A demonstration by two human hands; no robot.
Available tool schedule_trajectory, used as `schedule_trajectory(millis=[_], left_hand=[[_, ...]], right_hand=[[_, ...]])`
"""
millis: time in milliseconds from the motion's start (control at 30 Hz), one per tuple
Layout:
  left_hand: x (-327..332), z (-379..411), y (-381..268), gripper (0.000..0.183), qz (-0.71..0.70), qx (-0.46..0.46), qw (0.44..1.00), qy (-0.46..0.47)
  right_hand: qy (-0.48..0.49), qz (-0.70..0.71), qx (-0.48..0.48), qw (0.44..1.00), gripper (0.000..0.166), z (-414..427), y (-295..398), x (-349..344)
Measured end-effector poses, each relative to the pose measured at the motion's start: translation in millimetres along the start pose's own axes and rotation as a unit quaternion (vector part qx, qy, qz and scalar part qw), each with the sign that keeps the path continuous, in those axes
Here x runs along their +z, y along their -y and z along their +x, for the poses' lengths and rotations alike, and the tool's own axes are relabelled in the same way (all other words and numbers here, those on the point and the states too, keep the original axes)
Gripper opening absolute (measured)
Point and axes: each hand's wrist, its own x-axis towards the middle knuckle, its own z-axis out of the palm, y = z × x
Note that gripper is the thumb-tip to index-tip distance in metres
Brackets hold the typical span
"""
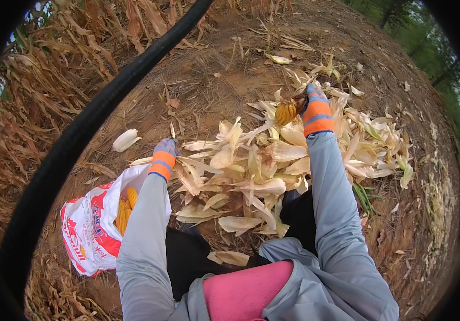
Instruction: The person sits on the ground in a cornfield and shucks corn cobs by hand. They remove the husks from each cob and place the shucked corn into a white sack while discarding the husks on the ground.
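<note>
Both hands wear grey and orange work gloves. My right hand (317, 110), reaching far out over the husk heap, is closed at the dark end of a short, deep-yellow corn cob (285, 114). My left hand (165, 154) is closed around dry corn husk (188, 176), whose strips stick out above and below the fingers. Beneath both hands spreads a heap of pale, peeled corn husks (272, 160). Left of my left forearm leans a white and red woven sack (93, 224), its mouth gaping. Several bare yellow corn cobs (122, 214) lie inside it, partly hidden by my sleeve.
A pale husk-wrapped ear (126, 140) lies alone on the brown soil beyond the sack. Dry standing corn stalks (65, 60) crowd the upper left. A black strap or cable (105, 92) crosses close before the camera. Green blades (364, 198) lie right of the heap.
</note>
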Motion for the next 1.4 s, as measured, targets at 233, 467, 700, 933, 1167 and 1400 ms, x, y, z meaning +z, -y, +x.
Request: schedule_trajectory(millis=[233,467,700,933,1167,1400], left_hand=[[75.5,-70.2,-48.8,0.052,0.521,0.200,0.806,0.195],[89.4,-63.5,-46.6,0.034,0.492,0.143,0.848,0.134],[65.2,-52.6,-32.8,0.064,0.455,0.105,0.863,0.192],[38.8,-48.2,-48.0,0.059,0.551,0.146,0.816,0.101],[27.7,-86.8,-97.4,0.032,0.652,0.132,0.733,0.141],[2.9,-118.5,-71.6,0.025,0.579,0.286,0.748,0.156]], right_hand=[[0.083,0.113,0.140,0.980,0.015,-42.4,3.1,36.4],[0.210,0.062,0.086,0.972,0.020,-37.2,-25.8,37.2],[0.183,-0.063,-0.104,0.976,0.021,-73.1,-3.0,63.8],[0.094,-0.393,-0.384,0.830,0.027,-56.3,14.3,53.7],[0.391,-0.808,-0.022,0.441,0.042,-41.5,-94.0,-6.0],[0.554,-0.658,-0.078,0.503,0.025,-127.0,-216.4,16.7]])
